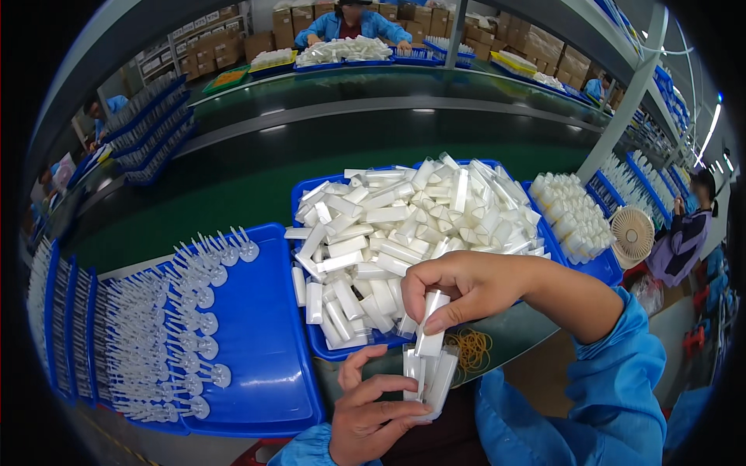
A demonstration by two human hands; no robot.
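Observation:
My left hand (pixel 373 408) is closed round a small bundle of white sleeves (pixel 440 380) with clear ends, held upright near my body. Just above the bundle, my right hand (pixel 474 291) pinches a single white sleeve (pixel 431 330) between thumb and fingers. The lower end of that sleeve meets the top of the bundle; whether it is inside or beside the others I cannot tell. Beyond my hands, a blue tray (pixel 299 203) is heaped with many more such white sleeves (pixel 381 213).
At left, a blue tray (pixel 264 380) carries rows of clear, thin-stemmed pieces (pixel 155 334). Yellow rubber bands (pixel 472 349) lie beside my right hand. White bundles (pixel 571 210) and a beige fan (pixel 632 233) stand at right. Across the green conveyor (pixel 256 167), a person (pixel 353 27) works.

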